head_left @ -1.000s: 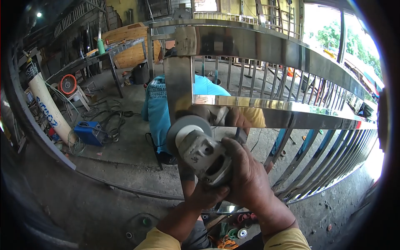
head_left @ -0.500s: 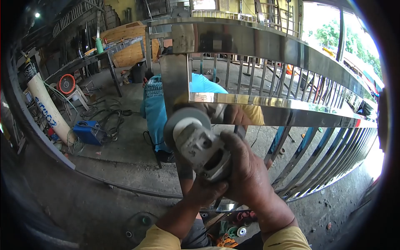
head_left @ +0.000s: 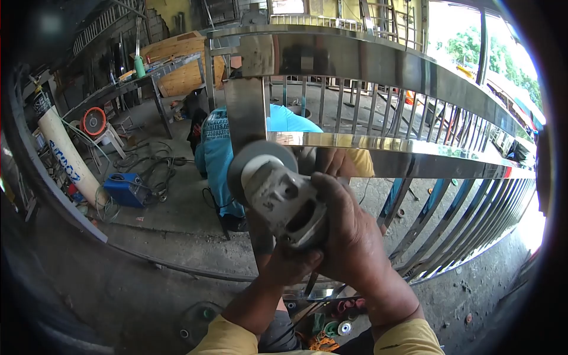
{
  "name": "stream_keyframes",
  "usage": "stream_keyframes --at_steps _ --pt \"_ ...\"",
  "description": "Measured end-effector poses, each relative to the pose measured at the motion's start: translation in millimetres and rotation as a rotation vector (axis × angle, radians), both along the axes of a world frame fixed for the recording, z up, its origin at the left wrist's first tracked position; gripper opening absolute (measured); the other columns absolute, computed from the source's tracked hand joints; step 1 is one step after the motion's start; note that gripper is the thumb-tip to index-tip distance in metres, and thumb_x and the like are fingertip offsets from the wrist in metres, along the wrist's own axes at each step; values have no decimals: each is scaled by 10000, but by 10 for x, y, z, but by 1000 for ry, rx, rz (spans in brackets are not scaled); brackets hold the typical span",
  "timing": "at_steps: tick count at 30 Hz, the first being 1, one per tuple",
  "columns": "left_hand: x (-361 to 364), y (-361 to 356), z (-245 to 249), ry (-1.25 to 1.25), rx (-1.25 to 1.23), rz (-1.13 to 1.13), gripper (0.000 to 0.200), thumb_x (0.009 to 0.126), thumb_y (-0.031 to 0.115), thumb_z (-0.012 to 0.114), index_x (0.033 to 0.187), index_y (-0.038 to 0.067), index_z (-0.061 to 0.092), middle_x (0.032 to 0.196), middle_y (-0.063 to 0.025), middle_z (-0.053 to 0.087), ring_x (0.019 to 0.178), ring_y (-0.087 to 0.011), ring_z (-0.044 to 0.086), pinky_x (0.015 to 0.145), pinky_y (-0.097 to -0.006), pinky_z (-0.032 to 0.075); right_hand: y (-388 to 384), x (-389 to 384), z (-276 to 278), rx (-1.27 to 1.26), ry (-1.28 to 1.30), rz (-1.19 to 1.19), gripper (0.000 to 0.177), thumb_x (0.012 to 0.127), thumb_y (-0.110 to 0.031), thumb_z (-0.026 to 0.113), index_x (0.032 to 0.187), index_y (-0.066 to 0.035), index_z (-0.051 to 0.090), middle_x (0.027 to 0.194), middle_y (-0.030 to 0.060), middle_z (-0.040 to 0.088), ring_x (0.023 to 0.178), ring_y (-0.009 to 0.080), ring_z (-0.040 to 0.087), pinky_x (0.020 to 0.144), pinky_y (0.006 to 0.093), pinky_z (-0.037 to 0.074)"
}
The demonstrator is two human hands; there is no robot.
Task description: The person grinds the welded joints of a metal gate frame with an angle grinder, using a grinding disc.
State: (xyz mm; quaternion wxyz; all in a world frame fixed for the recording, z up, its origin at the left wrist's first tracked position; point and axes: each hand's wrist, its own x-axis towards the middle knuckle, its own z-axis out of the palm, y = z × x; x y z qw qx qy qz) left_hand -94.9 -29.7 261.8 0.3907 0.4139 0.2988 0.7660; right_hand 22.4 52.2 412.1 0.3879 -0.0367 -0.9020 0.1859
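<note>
Both of my hands are wrapped around an angle grinder (head_left: 285, 204), its grey metal head tilted up and away from me. My left hand (head_left: 291, 266) grips it low on the left, partly hidden beneath the tool. On the other side, my right hand (head_left: 346, 231) closes round the body with the thumb along its top. The round grey disc (head_left: 238, 170) with a pale centre overlaps the upright post (head_left: 245, 109) of a polished stainless steel railing (head_left: 355, 53). Reflections of a hand and yellow sleeve show in the railing's middle rail (head_left: 408, 163).
Behind the post a person in a blue shirt (head_left: 216, 142) bends low. A blue welding machine (head_left: 125, 189), a cream gas cylinder (head_left: 70, 155) and an orange fan (head_left: 93, 121) stand left, near tangled cables. Discs (head_left: 344, 328) and orange cord (head_left: 322, 342) lie below my hands.
The grinder and both hands have shifted slightly left and up along the post. Behind it, the person in blue has moved a little to the left.
</note>
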Motion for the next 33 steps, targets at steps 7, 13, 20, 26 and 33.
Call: stream_keyframes --at_steps 7,13,20,26,33 --pt "122 -110 -44 -48 41 19 749 931 195 735 1530 27 317 1505 -110 448 1376 -218 455 1150 -379 378 -60 42 -208 -10 -110 -9 843 721 -137 752 1469 -60 372 1017 200 570 824 425 659 677 490 559" --pt "34 -90 47 -20 35 42 752 933 197 731 1533 27 310 1509 -112 441 1382 -220 448 1154 -381 372 -90 -47 -41 -8 -95 -1 847 716 -142 756 1471 -71 379 1023 199 565 834 421 659 687 492 554" --pt "27 -108 88 -17 57 54 756 936 199 726 1538 27 302 1515 -115 434 1389 -222 440 1160 -383 365 -98 -33 -39 -1 -113 -18 858 715 -146 761 1475 -66 372 1005 193 557 818 420 653 670 486 554" --pt "128 -163 54 -27 52 42 759 938 201 722 1541 28 295 1519 -116 427 1395 -224 433 1164 -386 359 -72 -5 -231 -22 -83 11 832 724 -140 757 1465 -59 386 993 192 560 818 414 655 661 487 554" --pt "109 -124 32 -20 36 29 762 941 203 717 1545 28 287 1525 -119 420 1402 -227 425 1169 -388 353 -49 23 -205 -26 -63 -1 853 711 -152 774 1464 -59 383 991 188 562 823 410 655 664 484 555"
